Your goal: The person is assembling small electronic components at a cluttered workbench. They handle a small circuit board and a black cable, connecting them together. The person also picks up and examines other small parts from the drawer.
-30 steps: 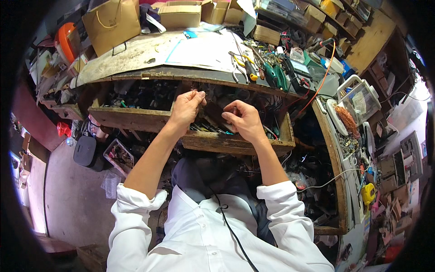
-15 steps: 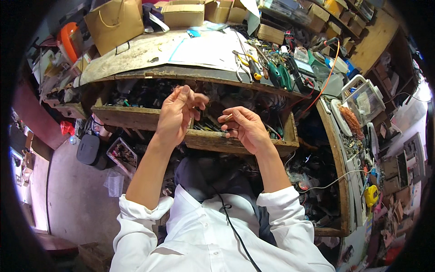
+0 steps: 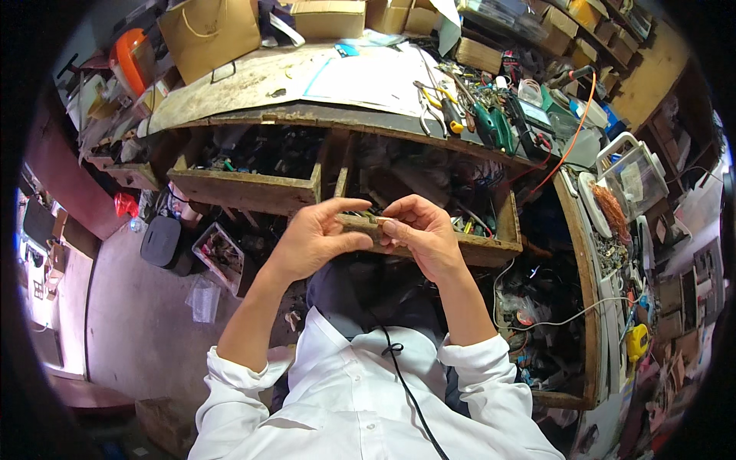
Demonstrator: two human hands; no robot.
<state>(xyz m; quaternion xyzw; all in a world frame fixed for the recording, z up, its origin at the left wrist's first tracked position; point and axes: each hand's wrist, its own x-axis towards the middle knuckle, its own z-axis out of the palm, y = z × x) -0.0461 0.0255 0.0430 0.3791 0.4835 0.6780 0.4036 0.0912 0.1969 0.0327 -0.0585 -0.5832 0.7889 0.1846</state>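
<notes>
My left hand [image 3: 310, 241] is held over the front of an open wooden drawer [image 3: 479, 251], thumb and index finger spread apart, with nothing visible between them. Close beside it, my right hand [image 3: 425, 239] pinches a small, thin, pale piece [image 3: 381, 221] between thumb and fingertips. The piece points toward the left hand's gap; it is too small to name. Inside the drawer below lie tools, wires and loose parts, partly hidden by both hands.
A second open drawer [image 3: 245, 190] full of small parts juts out at left. On the bench lie pliers [image 3: 431, 107], green-handled tools [image 3: 491, 126] and a white sheet [image 3: 368, 80]. An orange cable [image 3: 575, 134] hangs at right, above a yellow tape measure [image 3: 637, 342].
My left hand has come down beside the right, its pinch now opened into a wide gap. The right hand stays near its place, still pinching the small piece. The view has shifted slightly.
</notes>
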